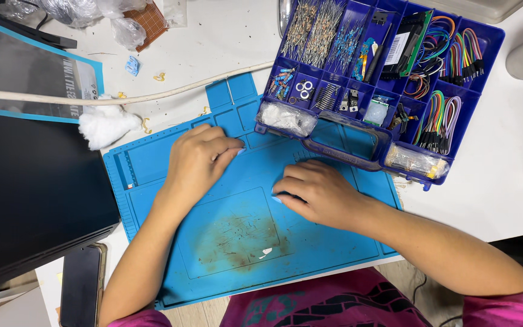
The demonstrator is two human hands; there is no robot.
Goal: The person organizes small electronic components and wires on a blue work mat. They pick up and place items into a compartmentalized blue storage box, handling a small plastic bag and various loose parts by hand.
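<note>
Fingers of both hands curl loosely, palms down, on a blue work mat; whether the left hand or right hand pinches anything is unclear. Just beyond the fingertips sits an open parts box, within easy reach.

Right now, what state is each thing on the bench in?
Left hand: curled, resting on the mat, holding nothing visible.
Right hand: curled, knuckles up, on the mat.
Blue work mat: flat, stained brown at centre.
Parts organizer: open, compartments filled.
Phone: screen dark.
Cotton wad: loose.
</note>
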